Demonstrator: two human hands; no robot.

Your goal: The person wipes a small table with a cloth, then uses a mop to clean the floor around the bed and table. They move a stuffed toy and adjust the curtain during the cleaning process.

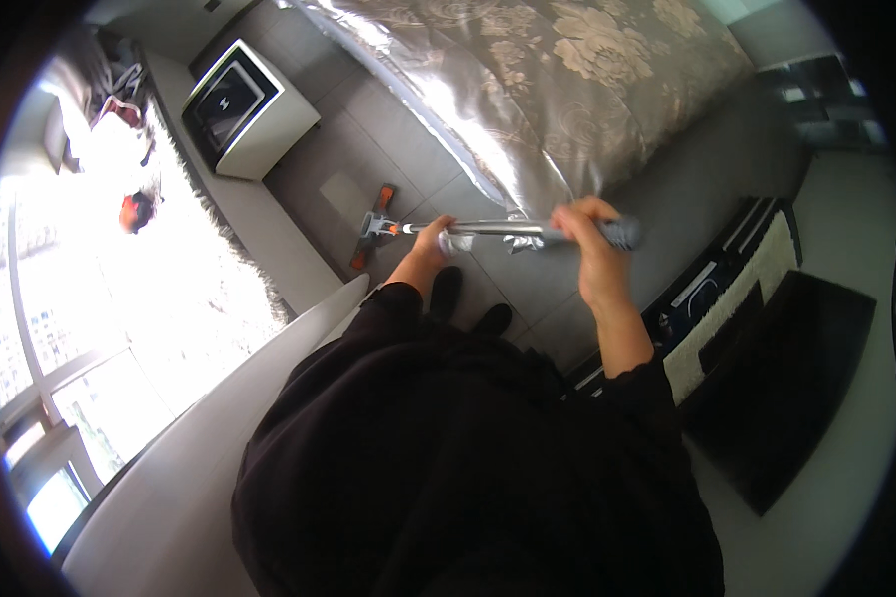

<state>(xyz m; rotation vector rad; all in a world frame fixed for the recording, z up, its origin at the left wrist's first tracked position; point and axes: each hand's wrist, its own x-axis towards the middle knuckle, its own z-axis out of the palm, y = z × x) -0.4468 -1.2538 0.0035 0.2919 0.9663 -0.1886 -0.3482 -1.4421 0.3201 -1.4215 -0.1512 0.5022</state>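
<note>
My left hand (431, 242) is closed around the lower part of a metal mop pole (493, 228). Near the pole's grey end grip (621, 233), my right hand (591, 242) holds its upper part. The pole runs almost level across the view to a mop head (373, 225) with orange ends, which lies on the grey tiled floor (358, 119). Beside my left hand is a whitish piece (457, 242); I cannot tell whether it belongs to the mop. A crumpled shiny silver thing (524, 244) shows just below the pole, too small to name.
A bed with a shiny floral cover (567, 82) stands ahead. A white nightstand with a black top (261, 112) is left of it, beside a sunlit window ledge with a fluffy mat (194, 246). A low black cabinet (687, 291) and a television (784, 388) stand at right.
</note>
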